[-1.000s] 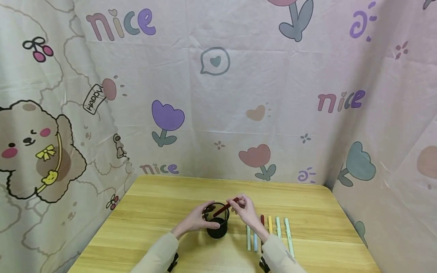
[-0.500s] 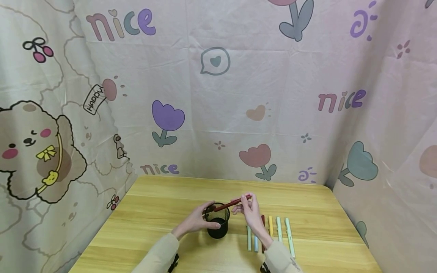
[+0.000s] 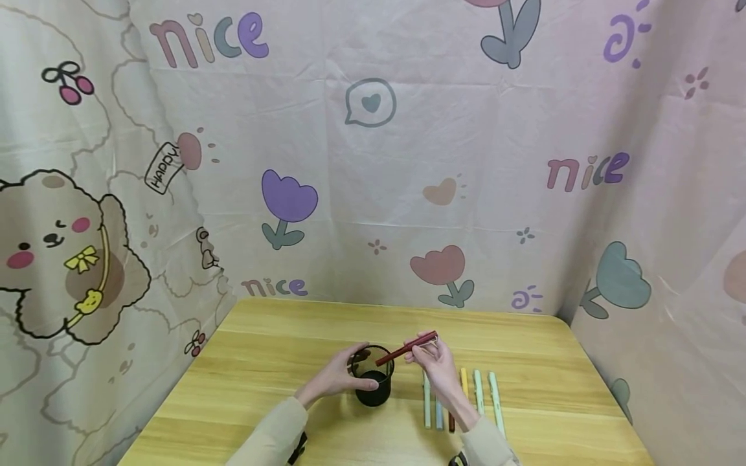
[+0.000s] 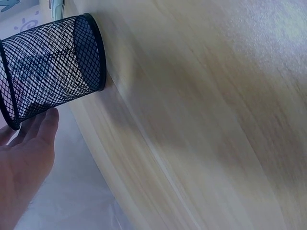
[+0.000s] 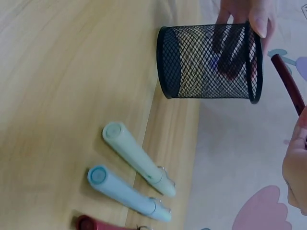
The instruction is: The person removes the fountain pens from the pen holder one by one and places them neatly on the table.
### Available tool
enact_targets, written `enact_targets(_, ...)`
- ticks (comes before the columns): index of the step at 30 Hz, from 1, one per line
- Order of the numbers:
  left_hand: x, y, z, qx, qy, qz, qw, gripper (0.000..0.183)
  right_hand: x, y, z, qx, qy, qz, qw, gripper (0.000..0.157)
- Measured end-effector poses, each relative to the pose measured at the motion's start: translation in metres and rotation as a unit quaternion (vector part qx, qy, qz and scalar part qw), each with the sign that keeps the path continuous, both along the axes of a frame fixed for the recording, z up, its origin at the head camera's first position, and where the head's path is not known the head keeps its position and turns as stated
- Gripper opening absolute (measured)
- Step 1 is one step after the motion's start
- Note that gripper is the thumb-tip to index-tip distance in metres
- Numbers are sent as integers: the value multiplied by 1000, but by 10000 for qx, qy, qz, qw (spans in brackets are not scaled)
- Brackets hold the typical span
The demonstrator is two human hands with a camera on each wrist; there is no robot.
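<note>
A black mesh pen holder (image 3: 373, 391) stands upright on the wooden table. My left hand (image 3: 338, 375) grips its left side, thumb in front and fingers behind. In the right wrist view, the left thumb lies at the rim of the holder (image 5: 211, 62). My right hand (image 3: 438, 369) pinches a dark red pen (image 3: 402, 349), which slants down leftward with its lower end overlapping the holder's mouth in the head view. From the right wrist, that pen (image 5: 289, 84) shows clear above the rim. Nothing is visible inside the holder except its dark bottom.
Several pens lie in a row right of the holder: pale green (image 3: 427, 404), blue (image 3: 440, 415), dark red (image 3: 451, 422), yellow (image 3: 464, 380) and more pale green (image 3: 497, 404). My right forearm partly covers them. Printed cloth (image 3: 373, 162) hangs behind the table (image 3: 280, 330).
My right hand has shifted rightward, drawing the dark red pen's lower end up from inside the holder's mouth. The pen lies flatter than a second ago. My left hand stays on the holder.
</note>
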State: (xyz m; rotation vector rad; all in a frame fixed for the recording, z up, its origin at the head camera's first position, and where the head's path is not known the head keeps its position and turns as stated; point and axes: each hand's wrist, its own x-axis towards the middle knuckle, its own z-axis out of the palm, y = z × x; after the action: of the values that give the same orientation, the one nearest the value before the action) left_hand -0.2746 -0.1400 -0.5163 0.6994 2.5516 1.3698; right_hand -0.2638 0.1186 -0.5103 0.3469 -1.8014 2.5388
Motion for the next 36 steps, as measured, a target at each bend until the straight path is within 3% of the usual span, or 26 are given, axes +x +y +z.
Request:
enact_targets(8, 1, 1, 1, -37, -10, -13, 10000, 92, 3, 20, 0, 52, 501, 9, 9987, 19)
enact_targets(15, 2, 1, 2, 16, -8, 6, 10000, 92, 7, 36, 2, 421, 610, -185, 9971, 18)
enact_targets(22, 1, 0, 1, 29, 2, 19, 10000, 92, 12, 53, 3, 1038, 381, -658, 9917, 13)
enact_targets(26, 1, 0, 0, 37, -1, 16, 10000, 92, 15, 66, 2, 1113, 511, -742, 9897, 14)
enact_targets(36, 0, 0, -1, 1, 4, 14, 10000, 92, 20, 106, -11, 1038, 961, -429, 9890, 27)
